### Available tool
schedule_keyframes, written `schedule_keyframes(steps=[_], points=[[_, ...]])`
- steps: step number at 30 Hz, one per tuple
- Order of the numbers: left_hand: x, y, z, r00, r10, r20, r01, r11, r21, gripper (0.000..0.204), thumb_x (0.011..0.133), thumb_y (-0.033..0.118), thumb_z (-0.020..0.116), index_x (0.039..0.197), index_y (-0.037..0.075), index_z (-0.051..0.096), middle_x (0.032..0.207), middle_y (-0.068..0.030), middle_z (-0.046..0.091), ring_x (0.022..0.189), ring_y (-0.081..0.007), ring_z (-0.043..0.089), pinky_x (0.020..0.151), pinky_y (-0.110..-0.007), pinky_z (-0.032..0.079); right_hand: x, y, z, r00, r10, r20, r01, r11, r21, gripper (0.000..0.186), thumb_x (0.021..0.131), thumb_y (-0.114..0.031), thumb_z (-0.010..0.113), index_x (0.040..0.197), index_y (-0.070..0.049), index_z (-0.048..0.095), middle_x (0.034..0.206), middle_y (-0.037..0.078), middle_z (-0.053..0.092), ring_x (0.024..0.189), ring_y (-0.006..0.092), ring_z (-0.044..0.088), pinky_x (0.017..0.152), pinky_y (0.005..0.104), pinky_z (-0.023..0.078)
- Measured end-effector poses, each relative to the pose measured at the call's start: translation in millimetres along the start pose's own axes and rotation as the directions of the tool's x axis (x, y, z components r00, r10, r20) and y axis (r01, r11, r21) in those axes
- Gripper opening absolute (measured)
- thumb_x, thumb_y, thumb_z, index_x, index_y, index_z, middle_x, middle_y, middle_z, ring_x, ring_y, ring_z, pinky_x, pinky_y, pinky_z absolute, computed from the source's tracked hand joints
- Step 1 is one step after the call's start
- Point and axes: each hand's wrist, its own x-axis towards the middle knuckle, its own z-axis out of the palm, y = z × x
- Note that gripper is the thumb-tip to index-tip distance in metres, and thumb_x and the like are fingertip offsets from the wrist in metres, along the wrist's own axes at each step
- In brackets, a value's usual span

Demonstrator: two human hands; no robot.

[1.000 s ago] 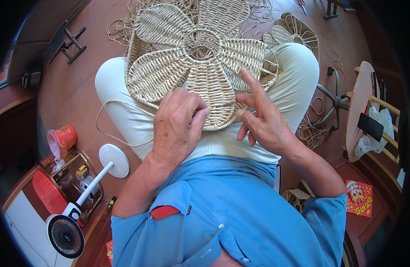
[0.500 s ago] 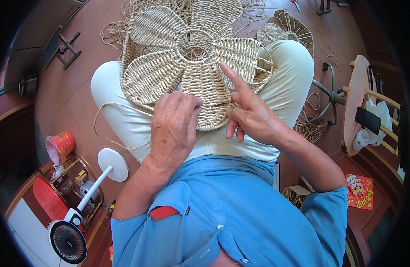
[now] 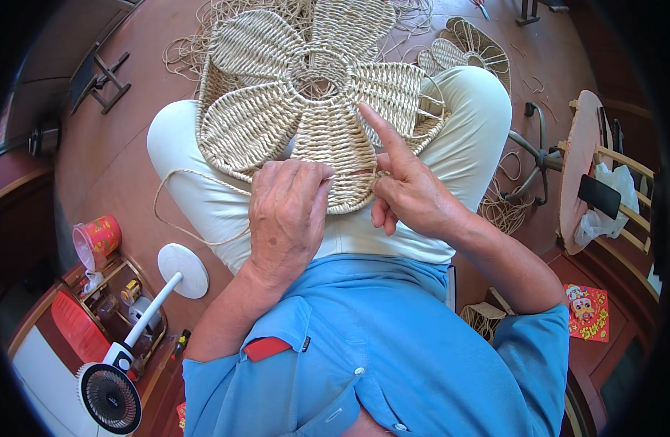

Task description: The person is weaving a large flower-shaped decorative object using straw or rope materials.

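Across my lap lies a flower-shaped woven cord piece (image 3: 333, 135), with petals around a ring. My left hand (image 3: 285, 215) is closed over the left side of the nearest petal, its thumb and fingertips pinched together. A thin reddish-and-pale line (image 3: 355, 175) crosses the petal between my hands; I cannot tell what it is. My right hand (image 3: 407, 186) grips the petal's right edge with thumb and curled fingers, its index finger stretched toward the centre ring. A loop of cord (image 3: 159, 198) runs out left of the piece and back under my left hand.
Loose cord (image 3: 189, 54) lies heaped on the floor beyond my knees. Another woven flower piece (image 3: 469, 54) is at the far right. A white fan (image 3: 110, 397) and red bucket (image 3: 98, 240) stand left. A phone (image 3: 600, 197) lies on a chair at right.
The thin reddish line across the nearest petal now shows between my hands. My left hand has shifted slightly down and right; my right hand stays almost in place.
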Motion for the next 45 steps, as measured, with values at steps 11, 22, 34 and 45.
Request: schedule_keyframes(steps=[11, 22, 34, 45], points=[[-2.8, -4.3, 9.1, 0.999, 0.035, -0.002, -0.035, 0.999, -0.026, 0.021, 0.086, 0.001, 0.08, 0.104, 0.009, 0.072, 0.094, -0.0058, 0.071, 0.092, -0.0284, 0.066, 0.084, -0.043, 0.047, 4.1, 4.6, 0.0, 1.0, -0.009, 0.006, 0.009, 1.0, 0.005, 0.1, 0.094, 0.012, 0.037, 0.178, -0.027, -0.001, 0.126, 0.019, 0.063, 0.064, 0.0117, 0.068, 0.052, 0.0258, 0.059], [-2.0, 1.6, 3.0, 0.999, 0.023, 0.031, -0.023, 1.0, 0.002, 0.018, 0.088, 0.003, 0.08, 0.103, 0.009, 0.072, 0.096, -0.0061, 0.073, 0.094, -0.0295, 0.067, 0.086, -0.043, 0.047, 2.2, 2.1, 8.3, 0.997, -0.022, -0.07, 0.029, 0.995, 0.093, 0.097, 0.095, 0.009, 0.041, 0.178, -0.026, 0.006, 0.098, 0.008, 0.057, 0.063, 0.0085, 0.063, 0.05, 0.023, 0.052], [19.8, -0.7, 7.3, 0.989, 0.108, 0.103, -0.107, 0.994, -0.019, 0.015, 0.09, 0.002, 0.076, 0.103, 0.007, 0.072, 0.093, -0.0094, 0.068, 0.092, -0.0329, 0.065, 0.086, -0.045, 0.049, 12.6, 12.9, 24.2, 0.975, -0.081, -0.208, 0.121, 0.975, 0.189, 0.087, 0.101, 0.011, 0.046, 0.176, -0.023, 0.016, 0.087, 0.003, 0.055, 0.06, 0.0072, 0.054, 0.048, 0.0245, 0.045], [56.0, -4.4, -7.2, 0.78, 0.459, 0.426, -0.538, 0.839, 0.081, 0.012, 0.088, 0.012, 0.067, 0.099, 0.007, 0.068, 0.097, -0.0074, 0.062, 0.096, -0.0243, 0.064, 0.085, -0.039, 0.055, 12.9, 11.1, 14.0, 0.985, -0.043, -0.165, 0.073, 0.98, 0.183, 0.088, 0.101, 0.01, 0.047, 0.176, -0.027, 0.018, 0.079, 0.001, 0.054, 0.057, 0.0073, 0.05, 0.046, 0.0252, 0.041]])
